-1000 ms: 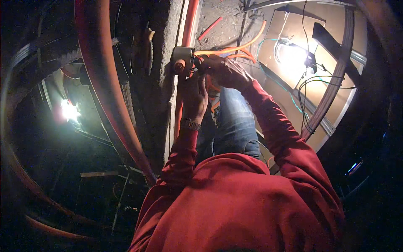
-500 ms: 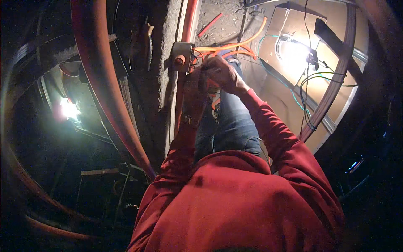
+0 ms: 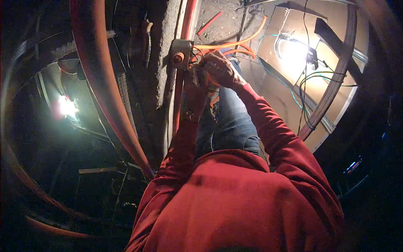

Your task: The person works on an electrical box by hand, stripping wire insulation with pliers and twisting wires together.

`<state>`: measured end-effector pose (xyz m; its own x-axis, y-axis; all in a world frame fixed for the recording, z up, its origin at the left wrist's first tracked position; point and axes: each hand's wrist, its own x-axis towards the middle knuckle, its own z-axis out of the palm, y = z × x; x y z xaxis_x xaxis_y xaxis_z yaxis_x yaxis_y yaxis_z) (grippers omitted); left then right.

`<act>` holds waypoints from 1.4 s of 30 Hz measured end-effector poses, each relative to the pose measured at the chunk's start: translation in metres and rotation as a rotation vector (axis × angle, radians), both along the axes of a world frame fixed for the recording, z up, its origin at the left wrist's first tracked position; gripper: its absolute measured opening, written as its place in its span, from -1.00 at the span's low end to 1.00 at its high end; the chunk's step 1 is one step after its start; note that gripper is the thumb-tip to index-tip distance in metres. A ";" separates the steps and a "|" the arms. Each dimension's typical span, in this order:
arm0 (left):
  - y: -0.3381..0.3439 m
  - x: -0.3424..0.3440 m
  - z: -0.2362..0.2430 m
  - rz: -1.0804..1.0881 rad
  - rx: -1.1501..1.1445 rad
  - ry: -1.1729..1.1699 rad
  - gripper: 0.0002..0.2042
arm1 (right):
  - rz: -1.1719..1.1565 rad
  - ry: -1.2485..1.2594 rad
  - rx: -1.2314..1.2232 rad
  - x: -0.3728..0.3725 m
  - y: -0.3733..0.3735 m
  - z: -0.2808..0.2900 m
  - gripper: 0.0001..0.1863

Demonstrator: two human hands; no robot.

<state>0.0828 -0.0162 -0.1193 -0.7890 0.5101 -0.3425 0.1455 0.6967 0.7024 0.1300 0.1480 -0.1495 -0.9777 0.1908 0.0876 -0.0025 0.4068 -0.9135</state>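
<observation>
A small grey electrical box (image 3: pixel 187 44) with a round orange-red fitting (image 3: pixel 179 58) on its face stands against a red pipe (image 3: pixel 177 94). Thin dark and reddish wires (image 3: pixel 195 53) loop out of its right side to my fingertips. My right hand (image 3: pixel 222 70) is closed in a pinch at those wires. Close against it, my left hand (image 3: pixel 196 83) is in shadow with its fingers bent together; what they grip is hidden. Thick orange cables (image 3: pixel 237 43) lie just beyond my hands. Both hands are above my jeans-clad legs (image 3: pixel 235 122).
A bright work lamp (image 3: pixel 296 54) shines at the right beside tan boards (image 3: pixel 277 101), with loose black and green cables (image 3: pixel 303 90) near it. A large orange-red pipe (image 3: pixel 98 75) curves down the left. Another lamp (image 3: pixel 68 107) glows farther left. A short red tube (image 3: pixel 210 23) lies on the dusty ground.
My hands stay together beside the box, with only a slight shift of the fingers and right wrist. The whole view has moved a little.
</observation>
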 end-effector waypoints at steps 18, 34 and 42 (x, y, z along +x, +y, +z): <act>-0.012 0.017 -0.045 -0.024 0.172 0.106 -0.58 | -0.059 -0.098 -0.009 0.010 -0.009 0.041 -0.75; -0.013 0.010 0.007 -0.172 0.262 0.247 -0.57 | -0.140 -0.312 0.004 0.012 -0.028 0.072 -0.53; -0.014 0.012 0.033 0.033 0.339 0.032 -0.54 | -0.098 -0.456 -0.227 0.011 -0.020 0.071 -0.58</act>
<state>0.0949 -0.0302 -0.0867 -0.8146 0.5648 -0.1323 0.1529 0.4290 0.8903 0.1412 0.1278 -0.0785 -0.8833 0.2484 -0.3975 0.4447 0.1760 -0.8782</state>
